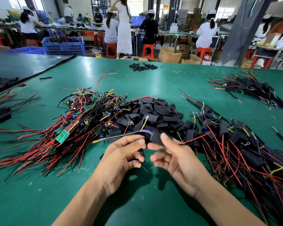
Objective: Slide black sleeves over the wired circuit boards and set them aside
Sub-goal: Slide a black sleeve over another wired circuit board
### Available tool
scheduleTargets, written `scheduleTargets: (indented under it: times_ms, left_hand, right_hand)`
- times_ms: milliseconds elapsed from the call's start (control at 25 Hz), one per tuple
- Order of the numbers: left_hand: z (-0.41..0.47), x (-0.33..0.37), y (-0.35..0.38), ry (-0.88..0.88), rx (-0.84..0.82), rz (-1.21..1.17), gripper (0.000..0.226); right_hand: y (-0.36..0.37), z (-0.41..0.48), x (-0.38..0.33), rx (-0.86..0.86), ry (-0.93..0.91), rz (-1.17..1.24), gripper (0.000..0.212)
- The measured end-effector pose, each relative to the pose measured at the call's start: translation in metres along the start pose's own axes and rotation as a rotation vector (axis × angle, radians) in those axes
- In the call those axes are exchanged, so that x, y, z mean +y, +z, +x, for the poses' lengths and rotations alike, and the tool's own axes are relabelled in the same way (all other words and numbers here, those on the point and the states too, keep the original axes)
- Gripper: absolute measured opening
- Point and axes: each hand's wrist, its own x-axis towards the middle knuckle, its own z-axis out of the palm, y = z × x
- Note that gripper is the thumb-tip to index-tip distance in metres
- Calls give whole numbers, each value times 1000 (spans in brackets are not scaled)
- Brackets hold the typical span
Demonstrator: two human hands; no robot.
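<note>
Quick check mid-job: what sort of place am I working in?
Most likely an electronics assembly workshop: a green work table heaped with wired circuit boards and black sleeves, with capped workers on red stools at benches behind.

Open tabletop (39, 201) is running along the near edge and near left. A heap of wired boards (82, 118) is blocking the left-centre and touching a pile of black sleeves (155, 111) at centre. Sleeved boards (235, 152) are crowding the right side. A bare strip is lying beyond the piles, with a second bundle (248, 85) occupying the far right.
</note>
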Motion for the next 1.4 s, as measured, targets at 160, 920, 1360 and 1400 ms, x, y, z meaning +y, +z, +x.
scheduleTargets:
  times_ms: [160, 920, 1360, 1400]
  left_hand:
    - [0, 1, -1, -3, 2, 0, 24]
    - [-2, 5, -1, -39, 18, 22, 22]
    - [1, 7, -5, 2, 94, -3, 27]
    - [3, 7, -7, 11, 112, -17, 21]
  right_hand:
    - [-12, 5, -21, 200, -263, 191, 20]
    - [-36, 8, -44, 509, -305, 424, 61]
    - [-34, 12, -28, 455, -262, 438, 58]
    - [-34, 13, -27, 447, -263, 432, 61]
